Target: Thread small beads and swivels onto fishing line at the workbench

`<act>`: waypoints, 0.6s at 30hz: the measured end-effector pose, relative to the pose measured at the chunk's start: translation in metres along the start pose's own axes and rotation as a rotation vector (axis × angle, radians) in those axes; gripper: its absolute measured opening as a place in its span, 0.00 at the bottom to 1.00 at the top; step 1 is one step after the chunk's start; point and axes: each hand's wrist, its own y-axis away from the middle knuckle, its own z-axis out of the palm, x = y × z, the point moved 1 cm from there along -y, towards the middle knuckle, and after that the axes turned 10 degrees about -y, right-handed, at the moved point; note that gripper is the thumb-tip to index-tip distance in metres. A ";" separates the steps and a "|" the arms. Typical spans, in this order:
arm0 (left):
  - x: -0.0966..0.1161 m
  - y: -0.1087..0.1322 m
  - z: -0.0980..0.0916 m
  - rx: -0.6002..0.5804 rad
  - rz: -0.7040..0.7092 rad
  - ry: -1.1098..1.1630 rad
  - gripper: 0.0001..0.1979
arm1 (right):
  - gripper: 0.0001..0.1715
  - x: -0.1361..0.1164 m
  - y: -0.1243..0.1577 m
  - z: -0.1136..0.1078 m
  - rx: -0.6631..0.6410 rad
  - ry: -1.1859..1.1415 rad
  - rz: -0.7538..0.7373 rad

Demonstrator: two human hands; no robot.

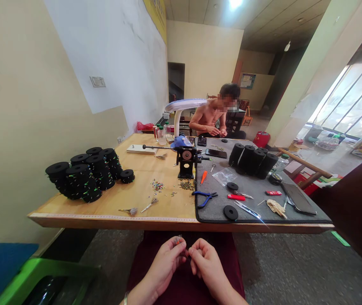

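Observation:
Both hands are together over my lap, just in front of the table edge. My left hand [168, 258] is closed around a small bundle of thin wire-like strands with orange bits [178, 240], its tips poking up past the thumb. Close beside it, my right hand [206, 260] pinches thumb against fingers; whatever lies in that pinch is too small to make out. On the wood nearby lie two similar strand bundles, one with a white stem [149, 205] and another with a greyish tuft [132, 211]. Loose coloured beads [157, 185] are scattered farther back.
Black foam spools [77, 171] stand stacked at left, more spools [252, 160] at right. A black hand-cranked winder [186, 163] stands mid-table. Blue pliers [205, 198], a red lighter [236, 197] and snips [247, 209] lie on the grey mat [217, 216]. Another person [214, 116] sits beyond.

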 end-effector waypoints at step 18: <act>0.011 0.005 0.003 0.068 0.219 -0.444 0.12 | 0.23 0.002 -0.006 -0.002 -0.001 -0.057 0.041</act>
